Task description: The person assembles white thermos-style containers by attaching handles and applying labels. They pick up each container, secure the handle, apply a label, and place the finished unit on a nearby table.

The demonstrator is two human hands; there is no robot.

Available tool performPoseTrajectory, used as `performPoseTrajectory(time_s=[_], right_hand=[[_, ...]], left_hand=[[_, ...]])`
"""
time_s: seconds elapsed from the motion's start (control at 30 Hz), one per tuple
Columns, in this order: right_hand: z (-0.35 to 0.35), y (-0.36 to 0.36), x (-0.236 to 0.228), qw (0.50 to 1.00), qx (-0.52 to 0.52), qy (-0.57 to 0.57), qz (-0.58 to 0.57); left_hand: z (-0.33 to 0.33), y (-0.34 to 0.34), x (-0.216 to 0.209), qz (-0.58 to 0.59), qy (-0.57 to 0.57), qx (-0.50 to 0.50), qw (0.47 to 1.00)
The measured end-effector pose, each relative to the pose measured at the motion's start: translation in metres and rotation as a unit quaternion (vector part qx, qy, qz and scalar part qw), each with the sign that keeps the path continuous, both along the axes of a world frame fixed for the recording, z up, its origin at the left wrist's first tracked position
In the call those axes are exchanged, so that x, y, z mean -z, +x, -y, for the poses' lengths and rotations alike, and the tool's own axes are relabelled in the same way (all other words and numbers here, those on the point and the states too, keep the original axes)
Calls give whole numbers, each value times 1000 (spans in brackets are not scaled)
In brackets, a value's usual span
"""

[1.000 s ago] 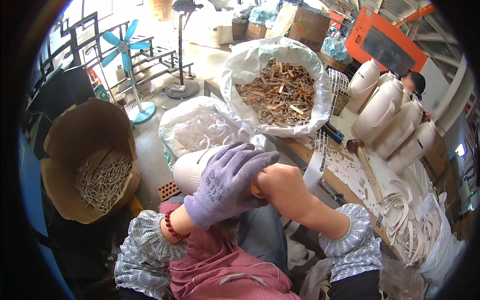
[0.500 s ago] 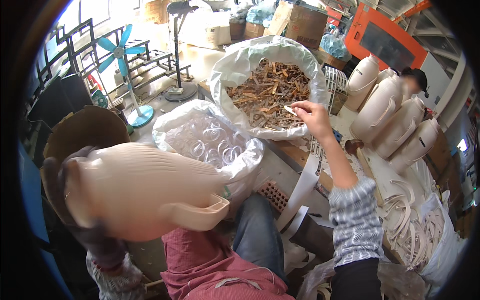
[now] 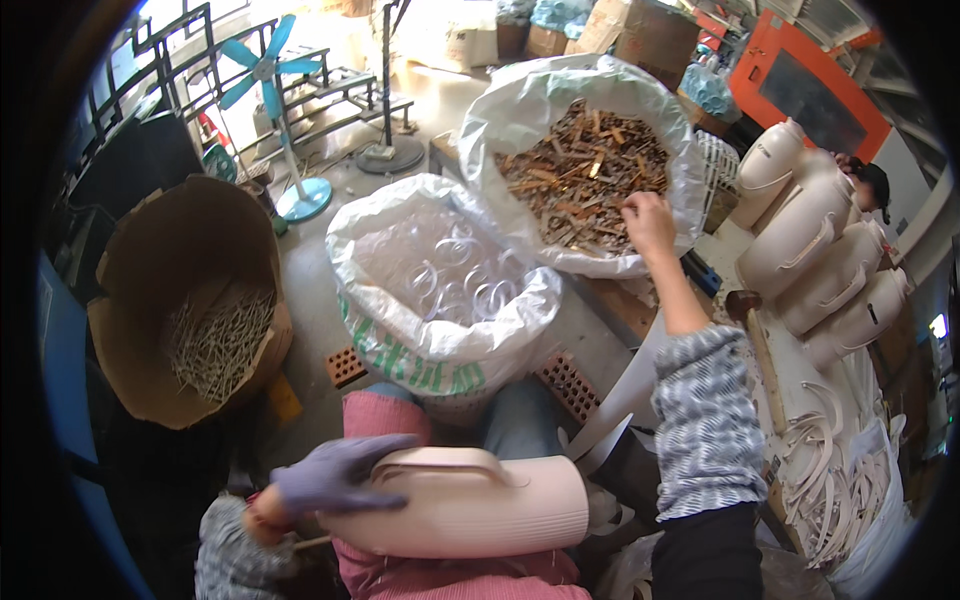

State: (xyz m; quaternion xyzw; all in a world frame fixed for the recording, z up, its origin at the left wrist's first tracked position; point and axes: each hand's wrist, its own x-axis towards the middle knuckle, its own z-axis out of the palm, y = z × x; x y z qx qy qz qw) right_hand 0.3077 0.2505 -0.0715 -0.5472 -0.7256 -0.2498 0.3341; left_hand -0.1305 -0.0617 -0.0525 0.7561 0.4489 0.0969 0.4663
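A pale pink ribbed thermos jug body (image 3: 470, 525) lies on its side across my lap, its handle facing up. My left hand (image 3: 340, 475), in a grey-purple glove, grips it at the left end beside the handle. My bare right hand (image 3: 650, 220) is over the right part of a white sack (image 3: 483, 115) filled with small brown and amber flat pieces (image 3: 585, 170). Its fingers are bent together; whatever they hold is too small to make out. Nearer to me, another white sack (image 3: 455, 345) contains clear plastic rings (image 3: 445, 265).
On the bench at right stand several pale jugs (image 3: 790, 240), with a hammer (image 3: 742, 303) and a heap of pale curved strips (image 3: 815, 460). To the left, a cardboard drum (image 3: 130, 340) holds thin sticks (image 3: 225, 345). A blue fan (image 3: 265, 72) stands behind it. Perforated bricks (image 3: 570, 390) lie on the floor.
The jug body has come down from the left onto my lap, its handle turning upward. My right hand, which held a small white piece, has moved slightly right over the brown pieces.
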Motion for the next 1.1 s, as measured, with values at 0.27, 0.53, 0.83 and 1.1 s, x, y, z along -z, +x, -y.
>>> performPoseTrajectory(time_s=[0.27,0.53,0.83,1.1], right_hand=[[212,-124,-2,781,-305,-495,-227],[269,-178,40,701,-418,-547,-187],[298,-164,42,877,-367,-305,52],[304,-162,57,880,-377,-276,85]], left_hand=[[-15,40,104,85,-106,19,990],[5,35,96,33,352,-32,935],[-1,34,99,172,-272,-92,942],[0,34,91,177,-321,-94,926]])
